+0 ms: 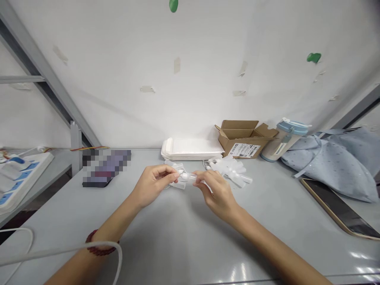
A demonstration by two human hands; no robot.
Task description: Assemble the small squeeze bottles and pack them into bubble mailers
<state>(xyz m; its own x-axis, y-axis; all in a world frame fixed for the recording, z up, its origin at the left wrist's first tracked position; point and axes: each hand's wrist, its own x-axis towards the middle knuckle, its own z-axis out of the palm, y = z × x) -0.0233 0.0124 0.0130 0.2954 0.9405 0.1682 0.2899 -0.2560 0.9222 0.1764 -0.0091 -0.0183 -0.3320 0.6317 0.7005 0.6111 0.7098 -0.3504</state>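
My right hand pinches one end of a small translucent plastic tube above the table. At the tube's other end, my left hand has thumb and forefinger pressed together; what lies between them is too small to make out. Behind and below the fingers lie a few similar translucent pieces with thin white cord. A larger loose pile of translucent plastic pieces spreads just beyond my right hand.
Against the wall stand a stack of white padded envelopes and an open cardboard box. To the right are a blue-lidded bottle, a blue cloth bag and a phone. A white cable crosses at lower left.
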